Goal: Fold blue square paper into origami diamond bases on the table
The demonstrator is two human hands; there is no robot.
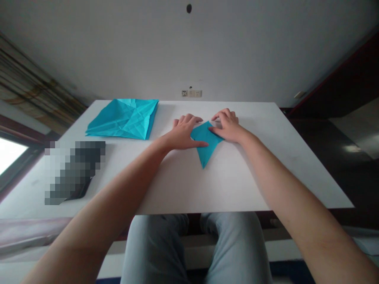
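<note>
table: a white table point(242, 185) fills the middle of the view, with the person's knees in pale jeans point(189, 244) below its near edge.
wall: a wall socket strip point(191, 93) sits just above the far table edge.
left of the table top: a creased, unfolded sheet of blue origami paper point(124, 118) lies near the far edge; beside it, nearer the person, is a pixelated object point(74, 171), too blurred to tell.
folded piece: a folded blue origami paper point(205, 142) lies flat on the table, between the hands and near the far edge.
its direction: a kite-like shape, its long axis running roughly toward the person, its sharp tip pointing at the near edge.
its look: smooth, bright blue, with crisp straight edges.
left hand point(183, 133): flat and open on the table, thumb touching the paper's left side, not grasping it.
right hand point(227, 126): open and resting, fingertips point(213, 129) at the paper's right side, not clenched.
</note>
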